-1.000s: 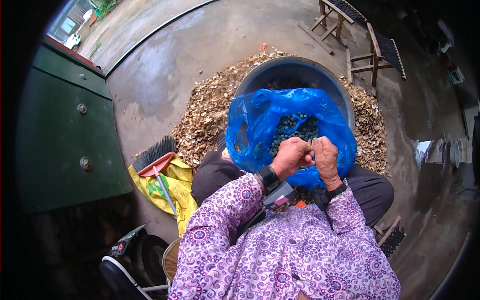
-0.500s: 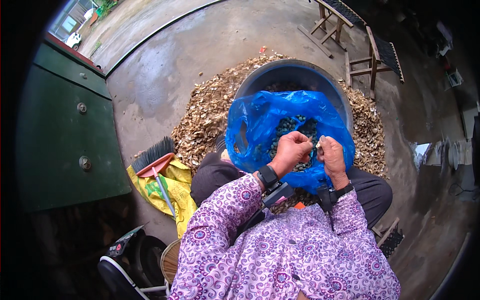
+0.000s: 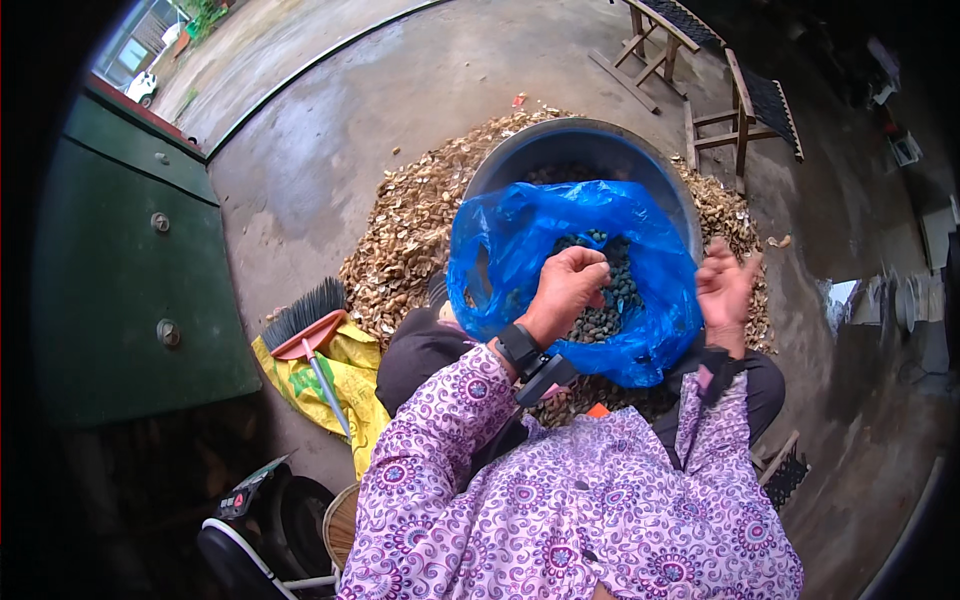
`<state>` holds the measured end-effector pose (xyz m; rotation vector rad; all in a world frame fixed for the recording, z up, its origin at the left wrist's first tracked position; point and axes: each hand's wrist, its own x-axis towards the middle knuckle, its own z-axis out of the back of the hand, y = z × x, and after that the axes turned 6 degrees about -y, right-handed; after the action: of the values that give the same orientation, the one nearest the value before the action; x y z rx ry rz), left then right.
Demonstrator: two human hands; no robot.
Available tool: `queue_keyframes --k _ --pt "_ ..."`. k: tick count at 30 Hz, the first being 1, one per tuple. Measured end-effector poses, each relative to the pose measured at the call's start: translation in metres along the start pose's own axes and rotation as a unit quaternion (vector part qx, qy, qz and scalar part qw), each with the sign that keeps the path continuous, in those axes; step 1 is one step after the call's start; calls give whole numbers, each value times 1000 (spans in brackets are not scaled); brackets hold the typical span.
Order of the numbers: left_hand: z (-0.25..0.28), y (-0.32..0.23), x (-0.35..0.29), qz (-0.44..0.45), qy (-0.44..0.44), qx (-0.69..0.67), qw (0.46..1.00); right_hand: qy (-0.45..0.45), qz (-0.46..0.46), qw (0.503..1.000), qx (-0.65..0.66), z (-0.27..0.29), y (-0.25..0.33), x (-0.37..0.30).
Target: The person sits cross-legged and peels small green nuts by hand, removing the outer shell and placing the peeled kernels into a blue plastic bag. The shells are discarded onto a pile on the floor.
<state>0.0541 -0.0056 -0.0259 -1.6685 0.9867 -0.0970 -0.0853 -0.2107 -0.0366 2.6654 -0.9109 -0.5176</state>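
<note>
A blue plastic bag [image 3: 480,215] lies spread over a large metal basin [image 3: 690,185], its mouth open. Inside the bag are many peanut kernels [image 3: 597,322], looking dark in the blue light. Over the bag, my left hand [image 3: 566,290] is closed, fingertips pressed together; whatever is between them is hidden. My right hand [image 3: 727,292] is beyond the bag's right edge, its fingers apart and slightly blurred, with nothing visible in it. Just past its fingertips is a pale piece of peanut shell [image 3: 778,241]. Peanut shells [image 3: 405,225] are heaped around the basin.
At the left, a broom [image 3: 308,315] rests on a yellow sack [image 3: 345,372] near a green metal door [image 3: 140,290]. Wooden folding stools [image 3: 742,125] stand at the far right. A black scale-like device [image 3: 255,490] and a round wicker item [image 3: 343,520] are at the lower left.
My right hand has swung right, away from my left hand, and its fingers have spread, letting go of a pale shell piece. My left hand has shifted slightly left and stays closed.
</note>
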Motion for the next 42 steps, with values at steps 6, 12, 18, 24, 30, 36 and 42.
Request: queue_keyframes --k 6,12,18,24,30,36,42 --pt "12 3 -4 14 -35 -29 999 86 -46 592 -800 32 -92 3" --pt "27 -2 -17 47 -19 12 999 49 41 476 -877 84 -97 25" --pt "33 1 -21 79 -18 -19 997 12 59 379 -923 124 -107 59" --pt "32 3 -21 92 -14 -23 995 57 78 380 -920 115 -123 58" --pt "26 3 -21 88 11 -8 996 58 24 393 -917 106 -116 52" --pt "14 -1 -15 70 18 17 997 137 105 480 -860 104 -130 19" --pt "9 11 -8 56 29 16 998 188 -45 458 -868 55 -122 -13"
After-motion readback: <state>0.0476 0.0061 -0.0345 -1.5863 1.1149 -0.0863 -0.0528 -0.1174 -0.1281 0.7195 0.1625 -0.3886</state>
